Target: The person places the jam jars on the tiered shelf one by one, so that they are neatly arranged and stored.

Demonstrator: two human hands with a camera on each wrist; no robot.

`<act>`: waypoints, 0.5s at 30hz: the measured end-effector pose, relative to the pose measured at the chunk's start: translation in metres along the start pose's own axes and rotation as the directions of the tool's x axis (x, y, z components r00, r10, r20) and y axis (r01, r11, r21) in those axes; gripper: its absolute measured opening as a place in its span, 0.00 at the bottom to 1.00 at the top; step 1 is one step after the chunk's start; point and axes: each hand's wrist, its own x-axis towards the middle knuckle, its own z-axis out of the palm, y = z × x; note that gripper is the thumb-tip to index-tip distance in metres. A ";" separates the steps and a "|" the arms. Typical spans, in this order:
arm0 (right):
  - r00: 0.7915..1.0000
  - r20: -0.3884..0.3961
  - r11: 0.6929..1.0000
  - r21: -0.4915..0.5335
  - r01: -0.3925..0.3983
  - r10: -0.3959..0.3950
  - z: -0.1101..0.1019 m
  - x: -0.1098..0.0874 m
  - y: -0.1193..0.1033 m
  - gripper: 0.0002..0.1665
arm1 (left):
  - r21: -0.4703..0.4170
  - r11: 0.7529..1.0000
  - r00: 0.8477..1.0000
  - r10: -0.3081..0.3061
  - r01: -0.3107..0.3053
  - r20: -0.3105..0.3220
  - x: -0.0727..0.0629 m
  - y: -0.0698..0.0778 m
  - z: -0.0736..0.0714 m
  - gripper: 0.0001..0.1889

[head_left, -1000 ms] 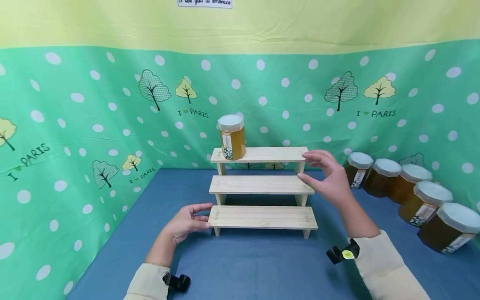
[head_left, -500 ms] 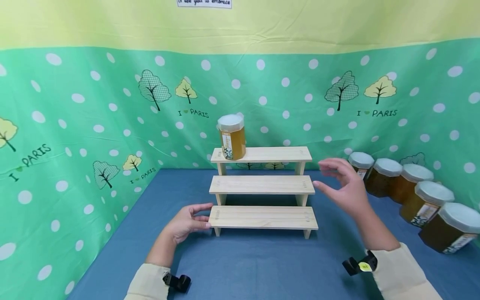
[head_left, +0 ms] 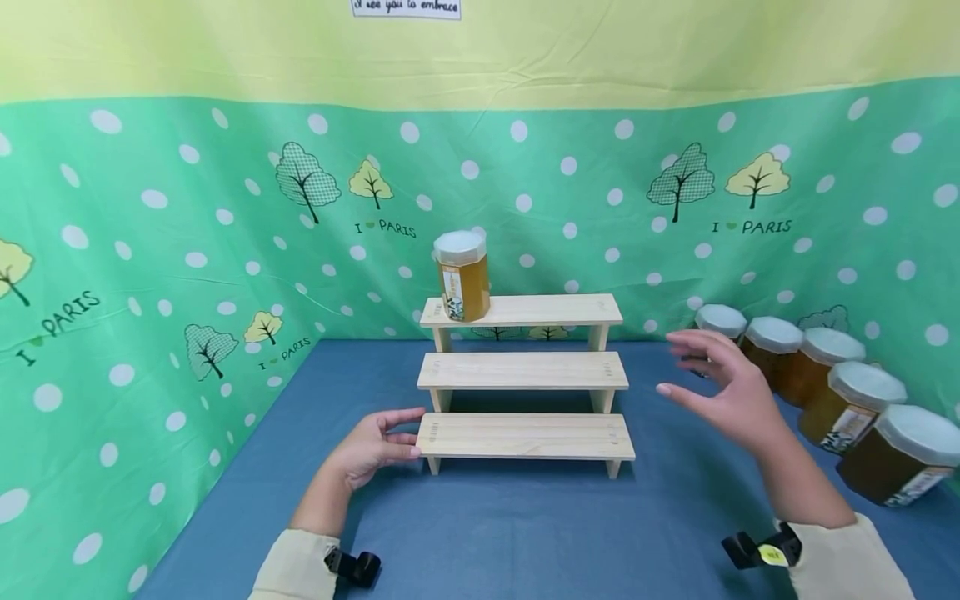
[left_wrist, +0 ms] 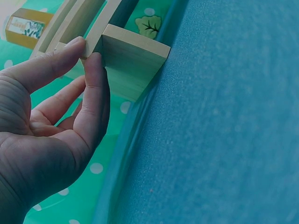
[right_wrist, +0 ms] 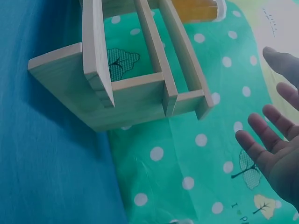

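A three-step wooden display stand [head_left: 525, 435] stands on the blue cloth. At the left end of its top step sits a honey jar [head_left: 467, 287] with a white lid and an amber body. My left hand [head_left: 371, 447] pinches the left end of the lowest step [left_wrist: 103, 29], thumb on one face and index finger on the other. To the right of the stand, my right hand [head_left: 738, 396] is held in the air with spread fingers and nothing in them. It partly covers the farthest jar [head_left: 720, 319] in the right-hand row.
A row of jars, amber to dark brown, runs along the right side, the nearest jar [head_left: 903, 457] being at the front. Behind hangs a green dotted curtain [head_left: 562, 200] with tree prints. Blue cloth [head_left: 510, 533] covers the table.
My right hand has left the right end of the stand and moved rightward, closer to the row of jars. The left hand and the stand have stayed put.
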 end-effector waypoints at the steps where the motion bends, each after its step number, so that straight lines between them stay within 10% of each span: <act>1: 1.000 -0.003 1.000 -0.006 -0.002 0.002 -0.001 -0.001 0.000 0.42 | 0.000 1.000 1.000 -0.002 0.002 -0.001 0.000 0.000 0.000 0.40; 15: 0.983 -0.181 0.999 -0.027 -0.048 0.042 -0.018 -0.025 0.006 0.36 | 0.000 1.000 1.000 -0.003 0.003 -0.010 0.000 0.000 0.001 0.40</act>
